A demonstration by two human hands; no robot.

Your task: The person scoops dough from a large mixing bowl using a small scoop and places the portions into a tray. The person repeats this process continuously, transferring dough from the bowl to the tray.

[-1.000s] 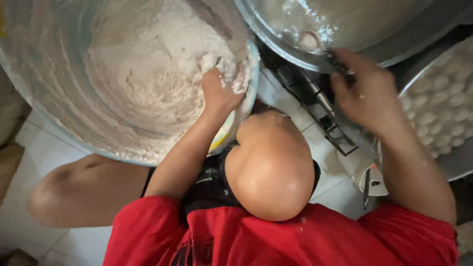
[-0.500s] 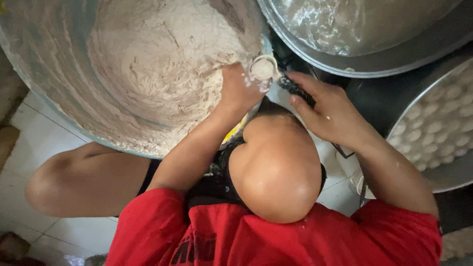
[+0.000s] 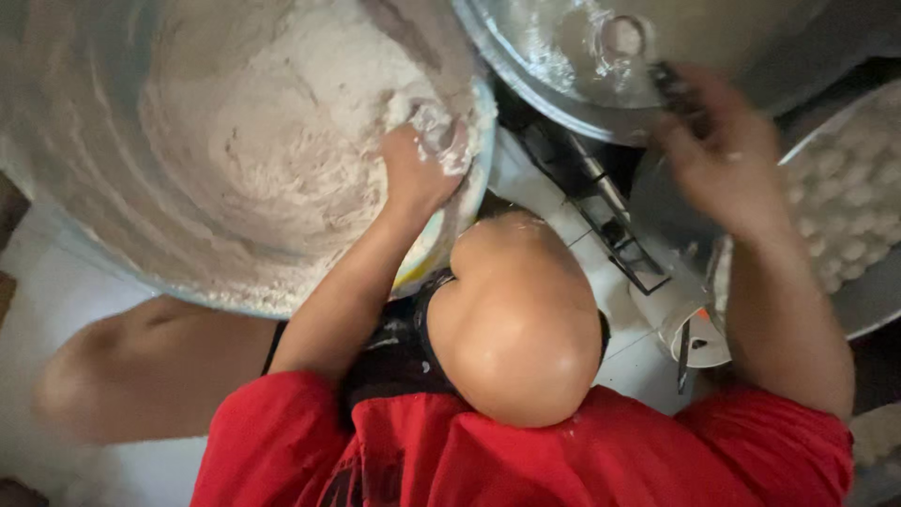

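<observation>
Pale floury dough (image 3: 282, 188) in the wide metal basin (image 3: 84, 188) is clutched by the left hand (image 3: 418, 169); the right hand (image 3: 723, 160), blurred, grip unclear, is held by the shiny steel bowl (image 3: 563, 66)

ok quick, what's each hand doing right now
left hand: closed on a lump of dough in the big bowl
right hand: holding a dark tool, grip blurred

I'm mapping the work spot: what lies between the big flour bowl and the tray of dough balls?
In the head view, between the flour bowl and the tray of dough balls lie a black metal rack on white floor tiles and a second metal bowl.
</observation>
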